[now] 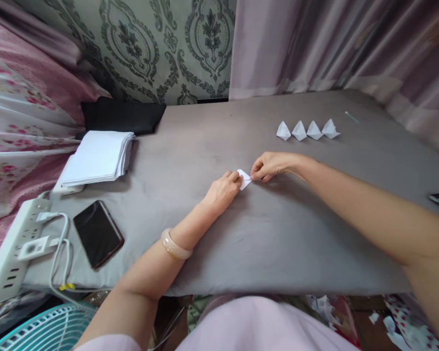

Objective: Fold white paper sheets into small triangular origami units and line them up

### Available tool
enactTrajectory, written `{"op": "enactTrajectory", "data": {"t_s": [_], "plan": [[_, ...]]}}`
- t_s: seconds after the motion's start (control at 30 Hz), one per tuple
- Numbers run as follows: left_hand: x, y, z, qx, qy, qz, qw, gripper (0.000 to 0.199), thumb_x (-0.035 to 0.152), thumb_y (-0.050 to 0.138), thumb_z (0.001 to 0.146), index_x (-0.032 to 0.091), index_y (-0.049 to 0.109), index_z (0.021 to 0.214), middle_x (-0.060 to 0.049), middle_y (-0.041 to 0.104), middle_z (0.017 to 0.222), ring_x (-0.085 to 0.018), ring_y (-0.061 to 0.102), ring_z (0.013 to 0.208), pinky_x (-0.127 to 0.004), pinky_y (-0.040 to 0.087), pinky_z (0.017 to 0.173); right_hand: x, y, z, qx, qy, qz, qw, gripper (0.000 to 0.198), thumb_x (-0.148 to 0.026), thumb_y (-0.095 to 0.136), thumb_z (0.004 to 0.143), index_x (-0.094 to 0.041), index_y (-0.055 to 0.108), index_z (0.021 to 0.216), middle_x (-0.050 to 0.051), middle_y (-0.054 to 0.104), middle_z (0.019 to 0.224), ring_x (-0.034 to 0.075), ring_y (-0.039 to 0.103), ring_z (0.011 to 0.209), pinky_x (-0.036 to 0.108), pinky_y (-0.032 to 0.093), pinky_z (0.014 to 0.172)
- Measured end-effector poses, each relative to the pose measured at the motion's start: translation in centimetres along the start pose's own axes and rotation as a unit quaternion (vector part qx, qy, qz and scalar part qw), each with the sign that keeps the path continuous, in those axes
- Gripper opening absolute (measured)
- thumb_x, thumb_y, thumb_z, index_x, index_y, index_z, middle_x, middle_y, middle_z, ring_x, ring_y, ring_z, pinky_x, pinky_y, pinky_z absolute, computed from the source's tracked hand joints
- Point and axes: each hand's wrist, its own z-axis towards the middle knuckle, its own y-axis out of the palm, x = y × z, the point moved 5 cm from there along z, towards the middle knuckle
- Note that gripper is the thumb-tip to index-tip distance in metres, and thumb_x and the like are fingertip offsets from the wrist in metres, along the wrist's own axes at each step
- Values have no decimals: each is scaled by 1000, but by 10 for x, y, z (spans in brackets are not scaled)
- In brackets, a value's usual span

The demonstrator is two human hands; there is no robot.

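Observation:
A small piece of folded white paper point(245, 181) lies on the grey cloth-covered table point(278, 229) between my two hands. My left hand point(224, 189), with a pale bangle on its wrist, has its fingers curled down on the paper's left side. At the right corner, my right hand point(269, 166) pinches the paper between thumb and fingertips. Farther back to the right stands a row of several folded white paper shapes point(299, 131), each with a pointed top.
A stack of white paper point(97, 158) rests at the left, with a black folded item point(124, 116) behind it. Nearer are a phone point(98, 234), a power strip point(16, 248) with white cables and a turquoise fan point(47, 331). A thin stick point(351, 117) lies at the back right.

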Motion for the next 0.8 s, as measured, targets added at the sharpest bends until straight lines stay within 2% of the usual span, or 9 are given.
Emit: {"op": "enactTrajectory", "data": {"t_s": [0.2, 0.53, 0.67, 0.8], "plan": [[4, 0, -2, 0, 3, 27, 1000, 38, 12, 35, 97, 15, 45, 133, -12, 58, 112, -22, 52, 103, -29, 49, 76, -2, 3, 4, -6, -13, -9, 1000, 13, -17, 77, 68, -18, 68, 59, 1, 62, 66, 11, 58, 66, 18, 53, 61], [5, 6, -3, 2, -2, 35, 999, 39, 15, 34, 98, 15, 40, 136, -12, 54, 120, -23, 49, 110, -29, 52, 76, -9, 5, 3, 7, 32, -41, 999, 15, -18, 79, 62, -18, 66, 55, -1, 59, 57, 10, 57, 58, 21, 53, 61], [6, 6, -4, -10, -12, 29, 999, 40, 14, 34, 98, 13, 39, 137, -13, 53, 122, -23, 48, 112, -31, 52, 80, -11, 5, 4, 21, 33, -57, 998, 16, -16, 78, 62, -17, 64, 53, -1, 58, 54, 11, 57, 55, 25, 54, 58], [8, 5, -4, -25, -13, 27, 999, 39, 14, 33, 98, 11, 40, 136, -14, 53, 122, -23, 49, 111, -33, 50, 89, -11, 4, 11, 42, 53, -90, 994, 22, -20, 82, 55, -17, 61, 50, 2, 58, 51, 16, 59, 53, 29, 53, 52]]}}
